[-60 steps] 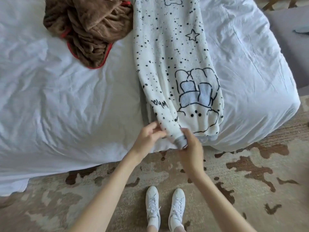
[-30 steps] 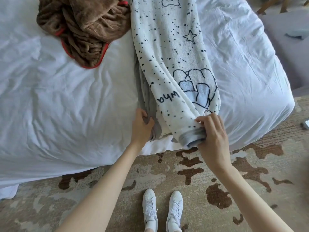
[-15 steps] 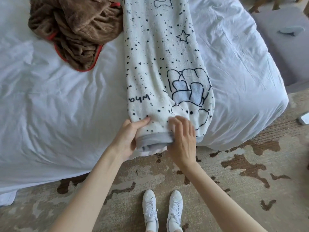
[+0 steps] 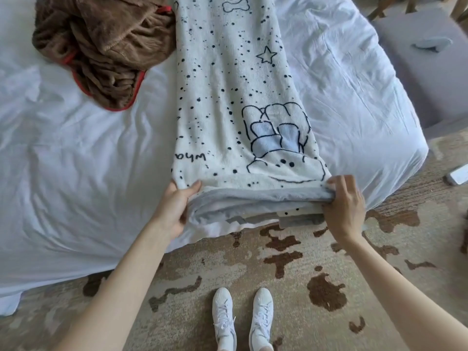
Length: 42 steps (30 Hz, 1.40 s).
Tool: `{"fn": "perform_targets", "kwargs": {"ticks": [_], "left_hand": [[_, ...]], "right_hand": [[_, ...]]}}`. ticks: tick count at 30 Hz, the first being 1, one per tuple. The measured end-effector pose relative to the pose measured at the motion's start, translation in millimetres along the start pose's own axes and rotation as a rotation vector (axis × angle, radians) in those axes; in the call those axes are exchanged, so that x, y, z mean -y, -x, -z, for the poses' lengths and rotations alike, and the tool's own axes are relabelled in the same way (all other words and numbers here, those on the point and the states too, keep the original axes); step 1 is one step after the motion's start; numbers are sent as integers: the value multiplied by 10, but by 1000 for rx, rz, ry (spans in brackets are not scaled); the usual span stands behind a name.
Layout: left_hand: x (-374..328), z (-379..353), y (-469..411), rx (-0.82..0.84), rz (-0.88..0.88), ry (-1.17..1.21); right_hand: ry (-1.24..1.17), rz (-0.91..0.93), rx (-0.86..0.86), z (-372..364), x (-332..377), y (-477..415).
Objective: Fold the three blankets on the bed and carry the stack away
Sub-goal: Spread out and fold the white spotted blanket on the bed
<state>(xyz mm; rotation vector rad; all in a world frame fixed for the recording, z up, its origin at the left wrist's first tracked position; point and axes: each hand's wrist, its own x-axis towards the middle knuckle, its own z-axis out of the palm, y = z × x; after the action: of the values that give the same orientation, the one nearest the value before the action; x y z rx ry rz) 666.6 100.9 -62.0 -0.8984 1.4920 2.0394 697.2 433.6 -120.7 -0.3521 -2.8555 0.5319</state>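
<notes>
A white blanket point(image 4: 228, 102) with black dots, a star, a bone and a drawn figure lies as a long folded strip down the white bed point(image 4: 76, 160), its grey-lined near end at the bed's front edge. My left hand point(image 4: 174, 206) grips the near left corner. My right hand point(image 4: 342, 198) grips the near right corner. A crumpled brown blanket point(image 4: 106, 51) with red trim sits at the back left, touching the white one. A third blanket is not visible.
A patterned beige and brown rug point(image 4: 291, 274) covers the floor where my white shoes point(image 4: 240, 317) stand. A grey bench point(image 4: 425, 59) with a small blue-grey item stands right of the bed. A white object point(image 4: 458, 174) lies on the floor at right.
My hands have moved apart along the near edge of the white blanket, spreading the bunched end flat and wide. The brown blanket has not moved.
</notes>
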Motion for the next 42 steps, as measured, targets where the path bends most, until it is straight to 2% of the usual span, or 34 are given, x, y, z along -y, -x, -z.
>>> {"fn": "perform_targets", "kwargs": {"ticks": [1,3,7,10,11,13,15,18,20,23,25,26,27,29,31,32,33,35,36,37,39,41,42], "left_hand": [[121,7,-63,-18,0,-72],[377,17,-182,-59,1,-194],[728,45,-364,-212,27,-233],[854,-3,-483,-309,52,-267],[881,-40,-523,-278,110,-214],[874,-166,-535,-50,252,-31],[815,-328,-516,138,312,60],[706,-576,-532,204,274,177],[580,-714,-523,198,194,188],[338,-901,-465,257,85,84],[185,-1027,-387,391,36,-53],[124,-1080,-344,458,6,-163],[79,-1114,-307,520,-26,-263],[35,-1083,-309,639,-69,-365],[24,-937,-373,665,-79,-405],[48,-856,-421,593,-76,-454],[91,-779,-478,438,-73,-538],[299,-650,-627,-7,-48,-741],[422,-614,-662,-149,-38,-810],[542,-605,-699,-208,-64,-827],[733,-658,-767,-287,-152,-699],[813,-764,-806,-509,-222,-501],[827,-806,-821,-604,-228,-482]], "right_hand": [[20,-11,33,-6,-82,64],[-51,-149,68,-66,-184,161],[-510,-503,207,-218,-240,225],[-639,-665,223,-280,-362,176],[-684,-735,210,-297,-411,151],[-800,-887,178,-320,-488,85],[-845,-957,203,-319,-532,19],[-825,-955,248,-304,-513,-97],[-672,-809,269,-256,-442,-164],[-401,-247,365,-153,-186,-195],[-403,80,495,-124,118,-143],[-431,151,520,-138,267,-120],[-489,151,503,-159,405,-112],[-618,6,361,-181,629,-182],[-604,-130,188,-149,722,-334],[-600,-153,142,-130,723,-411],[-628,-151,132,-110,705,-474],[-664,-125,163,-51,665,-548],[-656,-107,176,-28,638,-569],[-651,-83,183,-10,613,-583],[-642,-28,180,23,588,-588],[-622,-2,159,49,586,-572],[-616,2,149,61,593,-559]]}}
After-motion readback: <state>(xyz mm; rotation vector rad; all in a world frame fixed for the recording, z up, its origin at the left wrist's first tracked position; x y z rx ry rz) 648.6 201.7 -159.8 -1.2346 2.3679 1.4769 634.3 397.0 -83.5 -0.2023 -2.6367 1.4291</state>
